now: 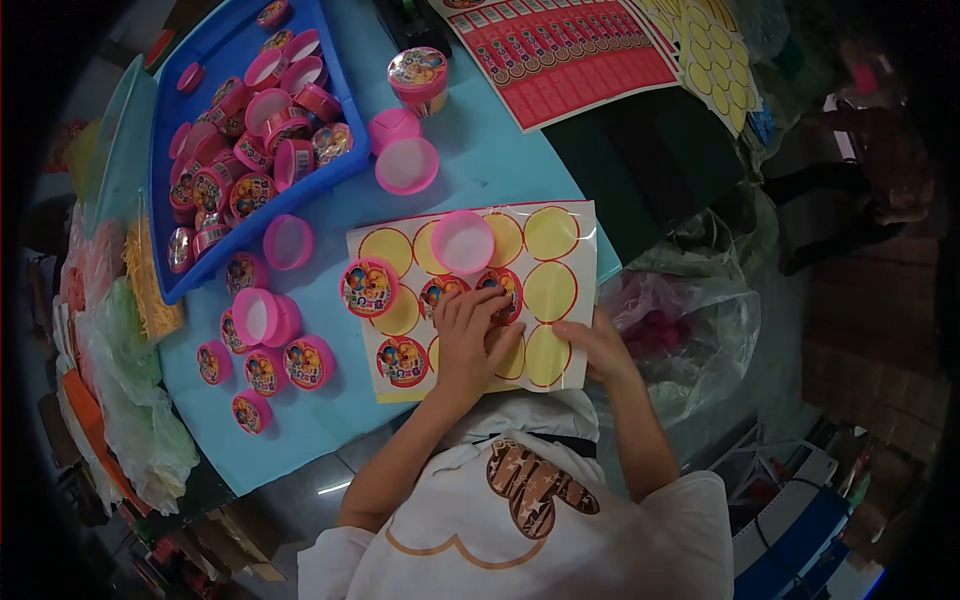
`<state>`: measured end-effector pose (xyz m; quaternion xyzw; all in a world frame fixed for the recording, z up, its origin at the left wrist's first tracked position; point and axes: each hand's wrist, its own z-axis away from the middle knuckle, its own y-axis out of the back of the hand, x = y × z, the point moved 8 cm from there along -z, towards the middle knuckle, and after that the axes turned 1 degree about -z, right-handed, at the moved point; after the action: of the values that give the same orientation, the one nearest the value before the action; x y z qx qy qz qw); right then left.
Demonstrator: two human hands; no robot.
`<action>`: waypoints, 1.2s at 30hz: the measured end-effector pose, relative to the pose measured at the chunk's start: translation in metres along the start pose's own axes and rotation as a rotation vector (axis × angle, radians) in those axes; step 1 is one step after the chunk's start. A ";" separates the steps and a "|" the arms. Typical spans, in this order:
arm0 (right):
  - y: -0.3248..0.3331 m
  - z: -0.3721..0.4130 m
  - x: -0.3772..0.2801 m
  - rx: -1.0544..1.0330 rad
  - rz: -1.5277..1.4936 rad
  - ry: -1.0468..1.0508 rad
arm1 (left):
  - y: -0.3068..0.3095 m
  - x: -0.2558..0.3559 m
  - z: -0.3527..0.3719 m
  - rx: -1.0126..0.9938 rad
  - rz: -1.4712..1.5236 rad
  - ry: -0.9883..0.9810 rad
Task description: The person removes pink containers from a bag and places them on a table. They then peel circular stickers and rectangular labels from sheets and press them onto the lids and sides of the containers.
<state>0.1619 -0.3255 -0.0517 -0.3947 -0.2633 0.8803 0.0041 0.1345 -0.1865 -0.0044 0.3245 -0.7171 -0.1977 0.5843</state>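
A white sheet of round stickers (pixel 583 240) lies before me, with yellow circles where stickers are gone and several printed stickers (pixel 402 362) still on it. My left hand (pixel 467 335) rests on the sheet's middle, thumb apart from the fingers, its fingertips over a printed sticker (pixel 500 292). At the right edge my right hand (pixel 600 348) holds the sheet, thumb on top and other fingers hidden underneath. A pink round tub (pixel 463 241) stands on the sheet's upper part, showing a whitish face. Another pink tub (pixel 368 288), with a printed label on top, sits at the left edge.
A blue tray (pixel 340 75) heaped with pink tubs stands at the upper left. Several more pink tubs (pixel 308 362) are grouped on the blue table left of the sheet. Red printed sheets (pixel 570 60) and used yellow-circle sheets (pixel 715 60) lie at the back right. A plastic bag (pixel 690 340) hangs at the right.
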 end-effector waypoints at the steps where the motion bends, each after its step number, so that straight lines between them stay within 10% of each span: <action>1: -0.003 0.000 -0.004 0.022 0.161 0.017 | -0.002 0.000 0.000 0.000 -0.001 0.002; 25: 0.016 -0.001 0.000 0.097 0.344 0.133 | 0.006 -0.002 -0.006 0.045 0.053 0.064; 28: 0.025 -0.003 0.004 0.138 0.260 0.106 | 0.012 -0.046 0.007 0.033 0.519 0.613; 32: 0.035 -0.002 0.006 0.153 0.222 0.111 | 0.079 -0.055 -0.002 0.418 0.683 0.542; 36: 0.034 0.049 -0.078 0.785 1.020 0.557 | 0.129 -0.019 0.011 0.533 0.366 0.104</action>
<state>0.1885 -0.3941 0.0137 -0.6493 0.3029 0.6684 -0.1996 0.0953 -0.0824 0.0650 0.3415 -0.7593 0.1219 0.5404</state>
